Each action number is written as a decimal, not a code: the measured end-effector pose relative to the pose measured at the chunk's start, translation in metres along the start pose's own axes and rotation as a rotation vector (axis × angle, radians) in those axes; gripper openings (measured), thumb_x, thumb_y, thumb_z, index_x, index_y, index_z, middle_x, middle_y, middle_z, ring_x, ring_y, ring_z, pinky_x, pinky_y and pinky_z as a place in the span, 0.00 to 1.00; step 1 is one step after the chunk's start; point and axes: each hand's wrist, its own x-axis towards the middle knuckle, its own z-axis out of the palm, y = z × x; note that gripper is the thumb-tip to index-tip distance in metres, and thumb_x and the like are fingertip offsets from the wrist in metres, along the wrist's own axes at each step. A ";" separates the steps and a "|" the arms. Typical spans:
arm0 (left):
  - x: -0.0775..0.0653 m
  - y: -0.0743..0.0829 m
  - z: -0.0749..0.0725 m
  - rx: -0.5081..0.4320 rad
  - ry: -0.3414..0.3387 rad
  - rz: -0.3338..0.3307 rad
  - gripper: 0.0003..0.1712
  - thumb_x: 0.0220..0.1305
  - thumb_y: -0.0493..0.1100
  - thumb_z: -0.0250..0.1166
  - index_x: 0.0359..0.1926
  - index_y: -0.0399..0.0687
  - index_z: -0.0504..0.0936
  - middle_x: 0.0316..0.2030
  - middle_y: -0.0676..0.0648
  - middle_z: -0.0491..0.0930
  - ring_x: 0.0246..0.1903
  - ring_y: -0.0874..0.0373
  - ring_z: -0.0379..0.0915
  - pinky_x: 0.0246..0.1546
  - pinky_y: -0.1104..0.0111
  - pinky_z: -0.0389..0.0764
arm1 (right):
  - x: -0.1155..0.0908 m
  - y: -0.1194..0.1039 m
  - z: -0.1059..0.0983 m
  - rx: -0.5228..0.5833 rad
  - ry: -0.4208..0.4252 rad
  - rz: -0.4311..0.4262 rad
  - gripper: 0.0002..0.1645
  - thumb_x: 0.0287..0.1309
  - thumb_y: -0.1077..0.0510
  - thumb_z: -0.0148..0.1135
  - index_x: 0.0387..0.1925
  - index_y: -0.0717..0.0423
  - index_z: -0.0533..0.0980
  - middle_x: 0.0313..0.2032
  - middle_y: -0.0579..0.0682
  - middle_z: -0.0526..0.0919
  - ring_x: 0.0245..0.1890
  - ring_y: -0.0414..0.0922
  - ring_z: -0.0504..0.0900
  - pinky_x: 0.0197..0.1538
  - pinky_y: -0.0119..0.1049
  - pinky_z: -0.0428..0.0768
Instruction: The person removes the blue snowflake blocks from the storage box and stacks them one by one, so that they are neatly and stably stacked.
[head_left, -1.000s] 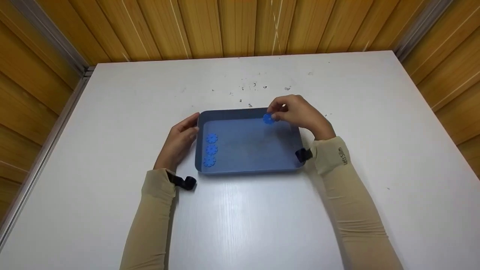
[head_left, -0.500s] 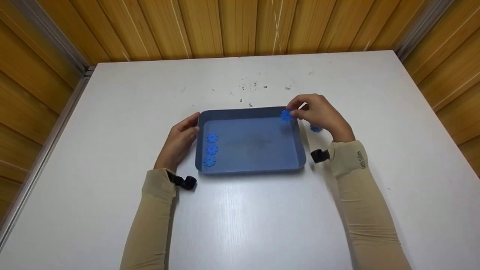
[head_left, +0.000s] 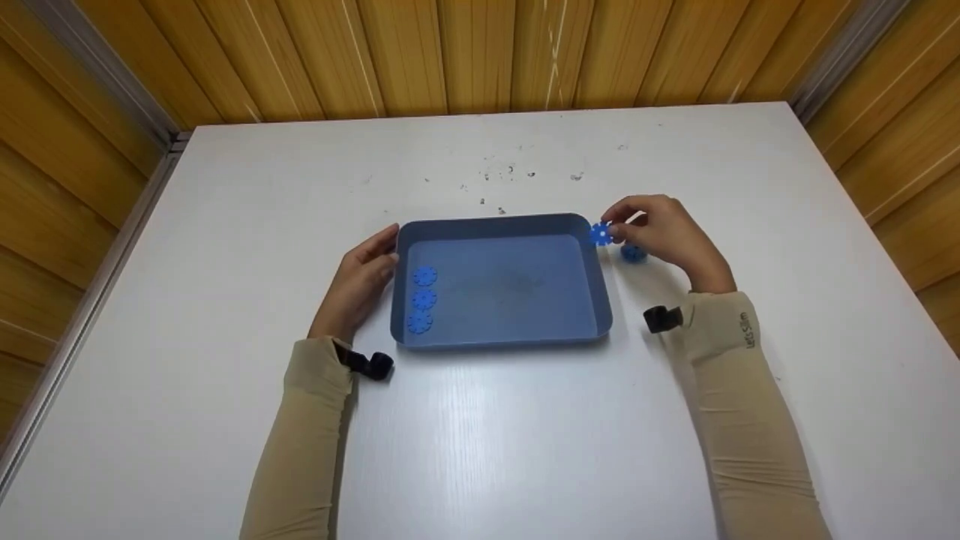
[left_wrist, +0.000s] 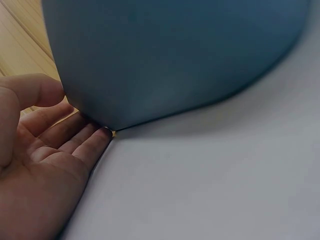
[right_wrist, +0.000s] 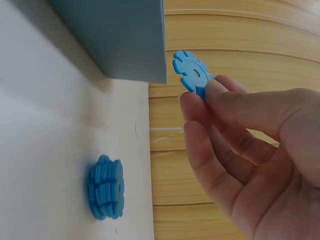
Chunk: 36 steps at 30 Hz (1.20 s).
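Note:
My right hand [head_left: 667, 229] pinches a blue notched disc [right_wrist: 192, 70], a flat plastic piece with a centre hole, between thumb and fingertips. It holds the disc above the table beside the back right corner of a blue-grey tray [head_left: 510, 343]. At the tray's left side, my left hand [head_left: 358, 283] touches the outer wall; in the left wrist view its fingers [left_wrist: 90, 145] lie fairly straight against that wall. Inside the tray, three more blue notched discs [head_left: 424, 298] lie in a column along the left edge. Below my right hand stands a stack of the same discs [right_wrist: 106, 187] on the table.
The tray rests on a white table [head_left: 465, 450] with dark marks [head_left: 510, 172] behind it. Yellow wooden panelling [head_left: 480, 56] rises beyond the far edge. Black wrist cameras [head_left: 664, 319] stick out from both wrists.
My right hand has moved right with the disc, from over the tray's back part to past its right wall. The stack has come into view beneath it. My left hand stays put.

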 end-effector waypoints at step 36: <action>0.000 0.001 0.001 -0.011 -0.004 -0.002 0.33 0.66 0.31 0.50 0.71 0.46 0.61 0.71 0.47 0.60 0.71 0.57 0.55 0.72 0.66 0.57 | -0.010 0.043 -0.014 0.003 -0.022 0.149 0.18 0.64 0.61 0.56 0.53 0.61 0.78 0.53 0.62 0.78 0.47 0.53 0.79 0.37 0.23 0.75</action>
